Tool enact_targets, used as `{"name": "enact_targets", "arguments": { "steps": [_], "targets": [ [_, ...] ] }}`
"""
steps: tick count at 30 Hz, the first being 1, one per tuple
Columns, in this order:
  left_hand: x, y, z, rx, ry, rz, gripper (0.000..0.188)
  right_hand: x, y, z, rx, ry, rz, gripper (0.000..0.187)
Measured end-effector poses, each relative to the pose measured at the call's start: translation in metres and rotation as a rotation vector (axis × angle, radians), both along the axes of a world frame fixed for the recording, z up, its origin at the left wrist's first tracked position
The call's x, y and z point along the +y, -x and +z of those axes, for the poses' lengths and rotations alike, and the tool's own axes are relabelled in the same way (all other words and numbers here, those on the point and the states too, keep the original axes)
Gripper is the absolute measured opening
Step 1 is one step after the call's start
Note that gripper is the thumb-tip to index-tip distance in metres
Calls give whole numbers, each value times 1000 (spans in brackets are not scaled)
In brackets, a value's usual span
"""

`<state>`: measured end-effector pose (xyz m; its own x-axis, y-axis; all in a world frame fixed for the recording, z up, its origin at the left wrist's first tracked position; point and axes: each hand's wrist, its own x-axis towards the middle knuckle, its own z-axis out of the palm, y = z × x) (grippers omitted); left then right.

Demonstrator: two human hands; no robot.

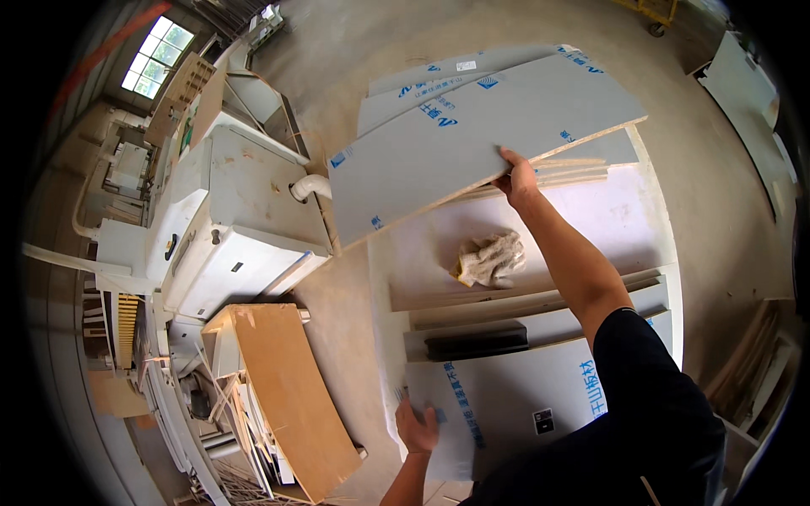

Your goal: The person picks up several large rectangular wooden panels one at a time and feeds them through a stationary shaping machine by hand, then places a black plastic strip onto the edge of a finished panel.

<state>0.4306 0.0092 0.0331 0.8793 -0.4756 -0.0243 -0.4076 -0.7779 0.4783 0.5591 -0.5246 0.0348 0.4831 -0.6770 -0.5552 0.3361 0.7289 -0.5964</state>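
My right hand point(518, 180) grips the near edge of a large grey panel point(472, 126), thumb on top and fingers underneath. That panel lies at a slant, raised over other grey panels point(384, 114) with blue printing. My left hand point(418, 428) is at the left edge of a nearer grey panel point(498, 405), thumb and fingers apart; its fingertips are slightly blurred, and whether they press on the panel is unclear. Between the two stacks, a pair of dirty work gloves point(491, 260) lies on a pale surface point(582, 223).
A black object point(477, 341) rests on the nearer stack. To the left stands a white machine point(253, 198) with a hose point(310, 187). A brown board point(291, 396) leans by offcuts point(253, 434). Right, another pale panel point(742, 101) and boards point(747, 358) stand.
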Motion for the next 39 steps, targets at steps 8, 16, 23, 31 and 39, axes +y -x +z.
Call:
{"name": "enact_targets", "arguments": {
  "steps": [8,16,23,31,39],
  "targets": [
    [8,-2,-3,-111,8,-20,53,-20,10,39,-186,130,-149,19],
    [37,-42,-28,198,793,399,56,61,176,161,-374,343,-81,43],
    [6,-117,194,77,1033,14,70,175,310,296,-554,526,-77,52],
    [-31,-38,308,817,977,-939,63,370,443,387,-334,827,-254,40],
    [-1,114,306,1294,1101,-1116,50,555,537,450,237,1042,-411,32]
  ]
}}
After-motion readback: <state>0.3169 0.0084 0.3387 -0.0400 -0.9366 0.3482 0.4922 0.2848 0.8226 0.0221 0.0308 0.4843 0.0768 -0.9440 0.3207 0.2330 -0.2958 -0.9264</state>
